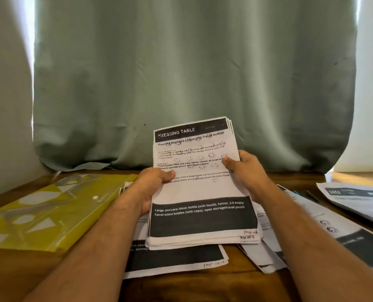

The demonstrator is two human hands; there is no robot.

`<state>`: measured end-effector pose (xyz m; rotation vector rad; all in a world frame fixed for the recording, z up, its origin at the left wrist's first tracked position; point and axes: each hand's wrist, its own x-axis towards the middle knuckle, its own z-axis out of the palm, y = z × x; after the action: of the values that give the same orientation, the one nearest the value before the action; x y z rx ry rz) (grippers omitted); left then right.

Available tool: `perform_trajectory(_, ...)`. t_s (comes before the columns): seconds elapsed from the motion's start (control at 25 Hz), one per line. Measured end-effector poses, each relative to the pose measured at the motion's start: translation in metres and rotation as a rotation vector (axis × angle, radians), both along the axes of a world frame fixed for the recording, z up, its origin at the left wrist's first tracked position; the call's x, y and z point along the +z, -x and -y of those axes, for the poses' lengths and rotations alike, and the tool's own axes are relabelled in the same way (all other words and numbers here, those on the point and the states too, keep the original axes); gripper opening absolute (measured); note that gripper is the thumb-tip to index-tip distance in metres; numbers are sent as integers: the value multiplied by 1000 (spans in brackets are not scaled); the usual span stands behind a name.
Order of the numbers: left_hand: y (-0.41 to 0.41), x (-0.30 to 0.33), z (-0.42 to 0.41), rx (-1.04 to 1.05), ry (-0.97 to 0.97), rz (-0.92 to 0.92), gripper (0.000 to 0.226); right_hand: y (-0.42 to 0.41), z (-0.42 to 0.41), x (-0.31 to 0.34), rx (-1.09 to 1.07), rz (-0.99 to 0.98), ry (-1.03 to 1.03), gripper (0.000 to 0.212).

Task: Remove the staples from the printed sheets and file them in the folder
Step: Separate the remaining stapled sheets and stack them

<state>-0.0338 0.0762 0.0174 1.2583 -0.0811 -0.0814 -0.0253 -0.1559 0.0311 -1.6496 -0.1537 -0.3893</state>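
Two hands (153, 188) (246, 171) grip stacked sheets (200, 192); yellow folder (39, 214) lies left.

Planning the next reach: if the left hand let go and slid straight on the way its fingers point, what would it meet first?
The left hand points right, across the held stack of sheets, so it would likely meet the right hand gripping the opposite edge. Depth is unclear.

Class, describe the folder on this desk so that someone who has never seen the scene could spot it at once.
Start at the wooden desk in front of the green curtain. The folder lies flat on the desk's left side, left of the stack of printed sheets held in both hands. It alone is yellow and glossy plastic, with a white snap button; everything around it is black-and-white paper.
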Motion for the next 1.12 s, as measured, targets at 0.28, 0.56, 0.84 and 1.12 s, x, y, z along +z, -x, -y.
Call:
perform_trajectory(0.28,7,14,-1,163,139,329,21,21,-9,8,139,118,-43,25)
perform_trajectory(0.56,16,16,9,281,3,519,15,21,-19,15,42,300,-77,28)
perform_trajectory(0.84,12,13,5,292,-47,545,20,19,-11,10,37,251,-45,36)
perform_trajectory(1.12,7,8,7,347,-172,561,12,22,-16,11,-32,290,9,33)
